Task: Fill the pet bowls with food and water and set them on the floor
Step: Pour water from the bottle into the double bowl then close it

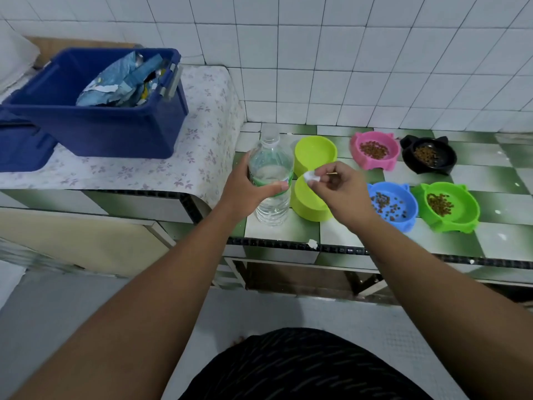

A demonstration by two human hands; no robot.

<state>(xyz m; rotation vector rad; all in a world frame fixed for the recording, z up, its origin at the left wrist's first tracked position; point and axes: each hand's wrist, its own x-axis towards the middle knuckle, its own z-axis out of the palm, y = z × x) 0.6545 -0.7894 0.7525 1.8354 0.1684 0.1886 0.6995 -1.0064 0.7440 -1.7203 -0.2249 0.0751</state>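
Fingers (313, 183), right hand (340, 189): pinch cap (310, 176) | bottle (272, 157) just left, in left hand (245, 187)

Clear plastic bottle (271, 180), smooth matt plastic bowls (315, 153), glossy tiled counter (476, 160), glossy blue plastic bin (115, 131)

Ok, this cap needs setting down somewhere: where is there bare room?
Bare tile lies right of the black bowl and green bowl, and along the front edge before the yellow double bowl. The floral cloth before the blue bin is free. Crowded around the pink bowl.
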